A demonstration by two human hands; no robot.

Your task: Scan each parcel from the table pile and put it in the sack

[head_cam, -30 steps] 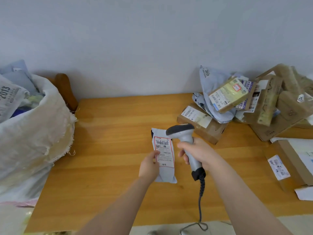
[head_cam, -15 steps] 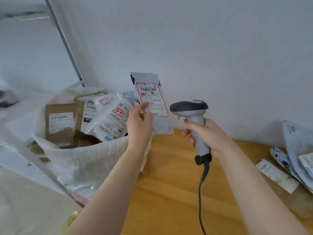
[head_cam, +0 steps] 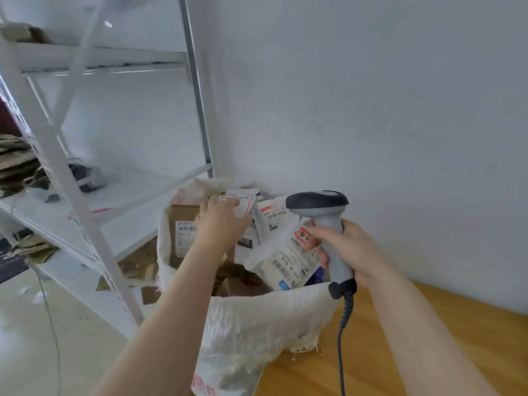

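Observation:
My left hand [head_cam: 220, 221] reaches over the open white woven sack [head_cam: 251, 324] and holds a small grey mailer with a red-bordered label [head_cam: 241, 202] above the parcels inside. My right hand [head_cam: 347, 248] grips a grey handheld scanner [head_cam: 323, 224] upright by its handle, just right of the sack's mouth, its cable hanging down. Inside the sack lie a brown box [head_cam: 183, 232], a white mailer with barcodes [head_cam: 288, 261] and other labelled bags. The table pile is out of view.
The wooden table [head_cam: 371, 352] runs along the bottom right, with the sack against its left end. A white metal shelving rack [head_cam: 85, 210] stands left of the sack, with cardboard on its shelves. A plain wall lies behind. Pale floor at the lower left.
My view swung left from the table to the sack. My left hand carried the grey mailer from in front of the scanner up and over the sack's opening. The scanner followed along.

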